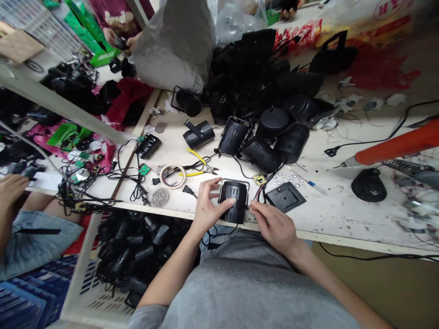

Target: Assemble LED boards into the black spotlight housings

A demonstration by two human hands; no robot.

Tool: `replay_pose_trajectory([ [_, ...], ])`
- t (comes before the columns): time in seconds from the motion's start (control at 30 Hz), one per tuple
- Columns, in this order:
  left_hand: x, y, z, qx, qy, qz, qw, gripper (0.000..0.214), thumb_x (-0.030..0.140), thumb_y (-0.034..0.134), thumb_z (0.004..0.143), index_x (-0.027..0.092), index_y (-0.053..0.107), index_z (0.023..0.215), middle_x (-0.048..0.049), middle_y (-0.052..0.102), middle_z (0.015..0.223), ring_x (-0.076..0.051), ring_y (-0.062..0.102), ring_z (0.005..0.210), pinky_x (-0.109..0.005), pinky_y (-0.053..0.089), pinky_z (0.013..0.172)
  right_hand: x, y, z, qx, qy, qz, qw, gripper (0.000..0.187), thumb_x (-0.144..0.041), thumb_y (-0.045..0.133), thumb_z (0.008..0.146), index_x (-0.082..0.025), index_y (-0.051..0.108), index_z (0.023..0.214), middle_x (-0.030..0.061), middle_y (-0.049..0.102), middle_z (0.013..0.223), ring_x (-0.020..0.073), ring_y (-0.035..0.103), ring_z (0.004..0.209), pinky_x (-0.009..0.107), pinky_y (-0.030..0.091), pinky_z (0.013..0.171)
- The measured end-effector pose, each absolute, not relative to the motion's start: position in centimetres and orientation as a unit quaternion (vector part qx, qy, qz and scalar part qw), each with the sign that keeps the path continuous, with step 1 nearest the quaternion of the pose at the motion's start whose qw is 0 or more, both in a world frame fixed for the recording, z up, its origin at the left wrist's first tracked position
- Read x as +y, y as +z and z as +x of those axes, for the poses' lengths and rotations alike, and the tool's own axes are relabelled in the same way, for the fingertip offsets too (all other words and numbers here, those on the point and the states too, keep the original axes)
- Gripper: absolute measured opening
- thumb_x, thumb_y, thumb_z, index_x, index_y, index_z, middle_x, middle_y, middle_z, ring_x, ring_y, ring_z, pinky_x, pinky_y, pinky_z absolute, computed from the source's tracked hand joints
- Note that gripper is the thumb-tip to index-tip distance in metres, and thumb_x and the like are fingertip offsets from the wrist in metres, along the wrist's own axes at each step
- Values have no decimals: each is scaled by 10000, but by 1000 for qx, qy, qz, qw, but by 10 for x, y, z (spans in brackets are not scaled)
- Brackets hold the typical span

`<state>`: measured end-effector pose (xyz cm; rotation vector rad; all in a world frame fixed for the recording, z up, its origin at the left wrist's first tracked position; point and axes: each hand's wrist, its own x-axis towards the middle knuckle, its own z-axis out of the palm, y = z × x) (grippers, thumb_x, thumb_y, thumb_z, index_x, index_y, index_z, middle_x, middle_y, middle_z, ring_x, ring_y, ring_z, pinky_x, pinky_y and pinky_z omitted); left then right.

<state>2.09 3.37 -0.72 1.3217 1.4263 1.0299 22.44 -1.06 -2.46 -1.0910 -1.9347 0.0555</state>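
Observation:
My left hand [210, 205] grips a black slotted lamp housing [236, 189] at the bench's front edge, thumb across its face and fingers along its left side. A thin U-shaped bracket runs around the housing. At its right side my right hand [277, 226] is closed in a pinch at a small piece I cannot make out. Just to the right lie a black square frame [286, 197], loose small clear lens pieces [279, 177] and a small yellow circuit board [259, 178] on wires. Yellow-handled cutters [202, 164] and a tape roll [172, 176] lie to the left.
More black housings [261, 154] are heaped behind. A red electric screwdriver [394, 145] hangs at the right, above a black teardrop-shaped part [369, 184]. A dish of screws [159, 197] sits near the front edge. Below left stands a white crate [73, 292] of black parts. Co-workers' hands [13, 189] show at left.

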Motion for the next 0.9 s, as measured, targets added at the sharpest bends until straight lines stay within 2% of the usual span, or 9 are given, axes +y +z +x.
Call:
replay_pose_trajectory([
  [0.13, 25, -7, 26, 593, 385, 531, 468, 736, 451, 859, 673, 240, 555, 1309, -117, 558, 1324, -281, 585, 1193, -416, 525, 945, -11, -26, 223, -788, 32, -431, 439, 708, -40, 623, 924, -220, 368, 1560, 46, 796, 988, 159, 760, 814, 255, 623, 788],
  [0.37, 25, -8, 26, 602, 363, 500, 506, 682, 458, 835, 681, 233, 563, 1264, -119, 582, 1308, -277, 592, 1153, -389, 521, 892, -12, -31, 220, -779, 49, -426, 457, 713, -40, 641, 911, -226, 382, 1550, 45, 798, 1025, 157, 769, 835, 250, 629, 819],
  [0.73, 23, -9, 27, 604, 367, 502, 499, 665, 425, 832, 681, 236, 580, 1267, -111, 590, 1317, -264, 585, 1127, -372, 517, 872, -6, -28, 217, -740, 69, -457, 489, 467, -115, 636, 935, -219, 538, 1379, 45, 792, 955, 160, 769, 785, 253, 636, 744],
  [0.9, 22, -12, 27, 604, 377, 502, 491, 655, 417, 838, 682, 238, 593, 1262, -109, 589, 1328, -263, 589, 1125, -366, 524, 856, -5, -29, 218, -740, 64, -455, 491, 467, -93, 636, 923, -234, 567, 1363, 39, 794, 946, 175, 769, 776, 277, 639, 725],
])
